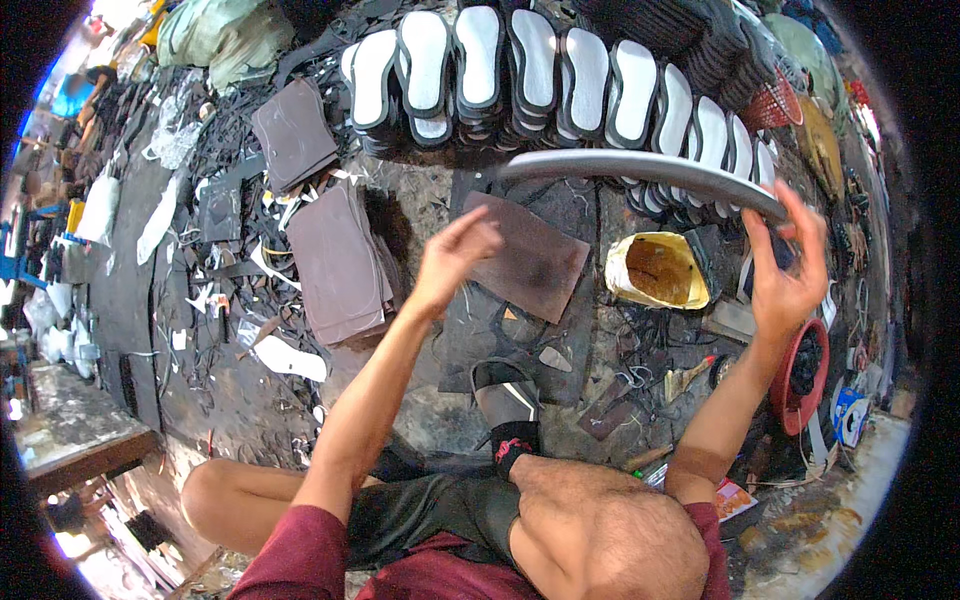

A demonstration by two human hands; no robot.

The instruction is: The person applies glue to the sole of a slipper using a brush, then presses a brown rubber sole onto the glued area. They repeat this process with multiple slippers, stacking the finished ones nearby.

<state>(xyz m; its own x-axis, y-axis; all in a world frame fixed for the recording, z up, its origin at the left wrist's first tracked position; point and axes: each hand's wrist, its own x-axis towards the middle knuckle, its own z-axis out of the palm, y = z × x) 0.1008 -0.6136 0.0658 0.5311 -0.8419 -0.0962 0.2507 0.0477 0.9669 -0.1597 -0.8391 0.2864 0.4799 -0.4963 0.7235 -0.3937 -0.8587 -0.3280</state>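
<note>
My right hand [789, 262] grips one end of a long dark shoe sole [650, 168] with a pale top, seen nearly edge-on. The sole reaches leftward through the air, its far end slightly blurred. My left hand [460, 257] hovers apart from the sole, its fingers loosely bent and a little smeared, with nothing visible in them. Below and right of that hand, a brown rectangular sheet [535, 262] lies on a dark floor mat. Behind the held sole stands a curved row of stacked black soles with white tops [534, 62].
A yellowish-lined container [660, 272] with brown residue stands right of centre, near a brush [688, 378]. Brown sheets [335, 265] are piled at left among black scraps. A red round basin [800, 375] is at right, a wooden bench [80, 430] at lower left.
</note>
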